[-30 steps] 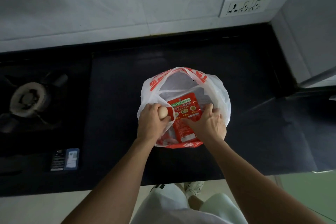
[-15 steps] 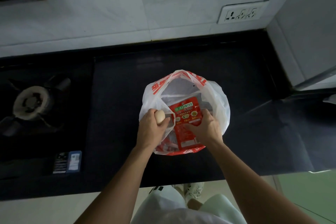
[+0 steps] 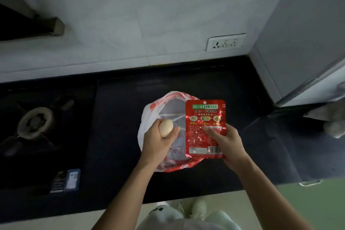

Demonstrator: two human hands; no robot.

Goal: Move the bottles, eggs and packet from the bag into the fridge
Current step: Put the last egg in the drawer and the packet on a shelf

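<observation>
Holding the red packet (image 3: 204,115) upright just above the bag (image 3: 149,115), pinched in the right hand (image 3: 227,145), thumb on its face. Gripping an egg (image 3: 165,128) in the curled left hand (image 3: 158,142), over the bag's mouth. Likely the lift-out step; next, carrying both rightward to the fridge (image 3: 302,33), gently with the egg.

Red packet (image 3: 205,129) is now out of the bag (image 3: 149,115), held up over its R rim w/ whole front showing; 1 s ago it sat low inside the bag mouth. R hand (image 3: 226,145) has come up w/ it, thumb across the front. L hand (image 3: 156,144) w/ egg (image 3: 165,128) is raised a bit too.
</observation>
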